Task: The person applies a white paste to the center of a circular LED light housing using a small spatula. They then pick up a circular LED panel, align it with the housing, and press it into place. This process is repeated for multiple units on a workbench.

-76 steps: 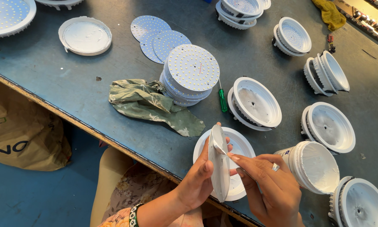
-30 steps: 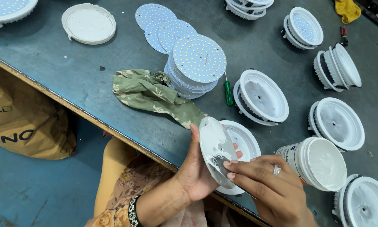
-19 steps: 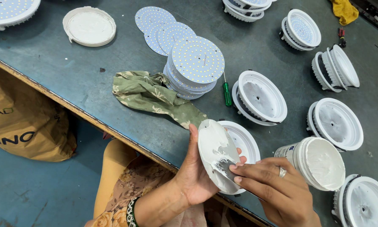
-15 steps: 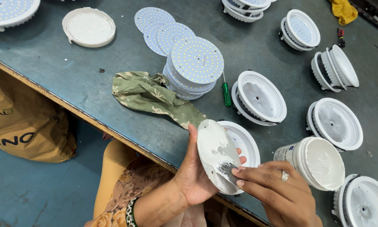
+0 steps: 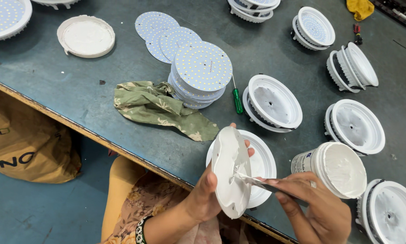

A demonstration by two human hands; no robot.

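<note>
**Trainee:** What am I doing with each hand right now?

**Coach:** Your left hand (image 5: 207,192) is curling around the back of the round white disc (image 5: 230,169), thumb and fingers clamping its rim, and you are holding it tilted on edge just above the near side of the grey workbench (image 5: 54,86). Your right hand (image 5: 318,210) is pinching a thin flat spreader (image 5: 257,181), and its tip is touching the middle of the disc's pasted face.

**Trainee:** How am I getting an even coat?

**Coach:** In my judgement you are doing best when you are laying the blade nearly flat and drawing it from the centre outward, turning the disc with your left fingers rather than twisting your right wrist. You are working over the empty white housing (image 5: 259,169) lying just behind the disc, so drips are falling there and not on the bench.

**Trainee:** Where am I reloading from?

**Coach:** The open tub of white paste (image 5: 336,169) is lying on its side just beside your right hand. You are wanting only a little on the blade, I think; a thick ridge near the rim is likely to squeeze out.

**Trainee:** Anything I should be watching?

**Coach:** The green patterned rag (image 5: 162,108) is sitting near your left hand for wiping. The stack of LED boards (image 5: 200,72) and the green screwdriver (image 5: 236,99) are lying further back, well apart from the paste.
</note>
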